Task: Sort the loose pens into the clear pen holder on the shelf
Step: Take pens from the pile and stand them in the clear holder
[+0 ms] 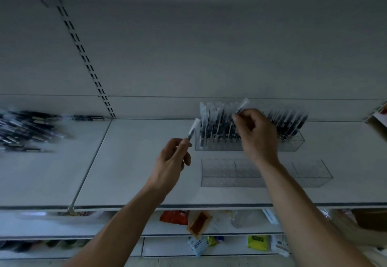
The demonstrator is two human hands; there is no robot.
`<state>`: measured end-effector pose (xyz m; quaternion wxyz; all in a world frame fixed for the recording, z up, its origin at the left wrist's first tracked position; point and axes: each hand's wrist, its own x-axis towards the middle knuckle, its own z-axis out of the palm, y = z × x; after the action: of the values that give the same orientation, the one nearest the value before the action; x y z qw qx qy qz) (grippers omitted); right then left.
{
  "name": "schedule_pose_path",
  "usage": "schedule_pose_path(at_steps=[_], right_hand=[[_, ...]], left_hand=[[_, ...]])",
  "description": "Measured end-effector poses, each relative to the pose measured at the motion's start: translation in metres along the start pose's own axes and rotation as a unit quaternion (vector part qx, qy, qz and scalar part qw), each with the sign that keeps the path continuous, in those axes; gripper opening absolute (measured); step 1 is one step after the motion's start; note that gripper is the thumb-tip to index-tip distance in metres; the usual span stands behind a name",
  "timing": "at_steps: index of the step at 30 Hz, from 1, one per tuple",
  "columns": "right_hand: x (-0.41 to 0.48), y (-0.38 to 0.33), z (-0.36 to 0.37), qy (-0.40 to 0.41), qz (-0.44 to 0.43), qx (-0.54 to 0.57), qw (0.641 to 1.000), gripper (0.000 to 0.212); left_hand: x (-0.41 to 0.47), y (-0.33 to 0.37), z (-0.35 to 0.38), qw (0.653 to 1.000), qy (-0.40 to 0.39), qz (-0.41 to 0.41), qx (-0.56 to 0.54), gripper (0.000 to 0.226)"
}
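Note:
A clear pen holder (293, 144) stands at the back of the white shelf (134, 162), packed with several upright black pens with clear caps. My right hand (256, 132) is over its middle and pinches a pen (241, 105) by the barrel, cap up, above the rows. My left hand (171, 162) hovers just left of the holder and grips another pen (193, 127), tilted with its clear cap pointing up and right. A pile of loose pens (27, 128) lies on the shelf at the far left, blurred.
A second clear holder (222, 174), with nothing in it, sits in front of the filled one, partly behind my right forearm. A slotted upright (83, 57) runs up the back panel. Lower shelves hold packets (199, 223). A red and white box (379, 115) pokes in at right.

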<state>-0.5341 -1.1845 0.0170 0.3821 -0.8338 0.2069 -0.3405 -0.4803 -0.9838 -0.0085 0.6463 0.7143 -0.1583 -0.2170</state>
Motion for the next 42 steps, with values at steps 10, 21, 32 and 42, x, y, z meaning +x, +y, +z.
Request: schedule_pose_path(at_steps=[10, 21, 32, 42], right_hand=[[0.001, -0.002, 0.021, -0.082, -0.054, -0.143, 0.985, 0.018], [-0.010, 0.000, 0.016, -0.123, 0.006, -0.142, 0.982, 0.020], [-0.047, -0.014, -0.016, -0.094, 0.179, 0.226, 0.953, 0.017], [0.003, -0.004, -0.039, 0.010, 0.024, 0.019, 0.999, 0.016]], left_hand=[[-0.003, 0.001, 0.010, 0.999, -0.016, 0.016, -0.046, 0.015], [0.001, 0.003, 0.022, 0.998, -0.008, 0.055, -0.043, 0.016], [0.007, 0.002, 0.048, 0.987, -0.069, 0.120, 0.080, 0.022], [0.019, -0.001, 0.020, 0.865, -0.029, 0.160, 0.474, 0.054]])
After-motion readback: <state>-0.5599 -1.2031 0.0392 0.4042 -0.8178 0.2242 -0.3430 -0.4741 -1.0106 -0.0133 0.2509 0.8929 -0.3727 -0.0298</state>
